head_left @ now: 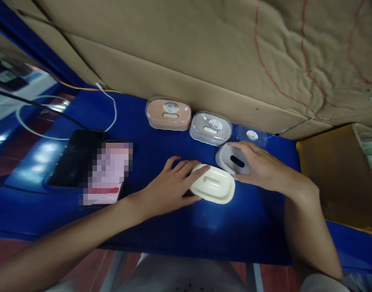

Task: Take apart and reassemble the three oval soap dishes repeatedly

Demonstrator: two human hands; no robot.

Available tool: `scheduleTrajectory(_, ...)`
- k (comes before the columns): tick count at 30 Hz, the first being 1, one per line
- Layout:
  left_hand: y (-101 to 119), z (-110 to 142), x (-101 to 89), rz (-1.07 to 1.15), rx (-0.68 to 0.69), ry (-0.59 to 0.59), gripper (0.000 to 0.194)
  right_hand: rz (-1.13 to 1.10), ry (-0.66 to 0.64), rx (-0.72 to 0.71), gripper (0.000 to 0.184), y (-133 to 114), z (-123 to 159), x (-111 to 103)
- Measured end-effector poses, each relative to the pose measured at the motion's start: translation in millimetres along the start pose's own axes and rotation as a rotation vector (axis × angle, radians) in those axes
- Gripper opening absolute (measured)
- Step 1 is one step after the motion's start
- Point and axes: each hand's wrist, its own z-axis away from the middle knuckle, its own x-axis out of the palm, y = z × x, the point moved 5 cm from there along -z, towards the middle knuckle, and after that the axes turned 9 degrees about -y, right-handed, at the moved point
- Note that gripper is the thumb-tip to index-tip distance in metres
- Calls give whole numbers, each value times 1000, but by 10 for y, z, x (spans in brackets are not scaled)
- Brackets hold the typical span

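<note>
My left hand (170,184) grips a shallow cream oval dish (213,184), with a finger over its top edge and the thumb at its near left side. The dish has a raised ridge in its middle and rests on the blue table. To the right, my right hand (257,166) holds a grey oval tray (227,158) with a long slot through it, fingers on the far side and thumb on the near side. Tray and dish lie close together. Just behind my right hand is a clear lid (249,136) with a round label.
Behind stand a peach lidded box (168,114) and a grey lidded box (210,128), both with clear covers and labels. A lit phone (108,174) leans on a black object (75,158) at left, near cables. Cardboard (180,52) walls the back; a brown box (334,174) is right.
</note>
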Motion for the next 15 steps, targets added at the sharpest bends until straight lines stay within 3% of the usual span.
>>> scheduleTrajectory(3, -14, -9, -5, 7, -32, -1, 79, -61, 39, -70, 77, -147, 71, -113)
scheduleTrajectory(5, -33, -14, -6, 33, -60, -2, 82, -95, -8, -130, 78, -288, 108, -120)
scheduleTrajectory(9, -96, -16, 3, 155, -135, 2, 98, -114, -134, -174, 82, -516, 78, 2)
scheduleTrajectory(15, -122, -10, 25, 293, -130, 43, 105, -35, -113, -192, 86, -649, -59, 159)
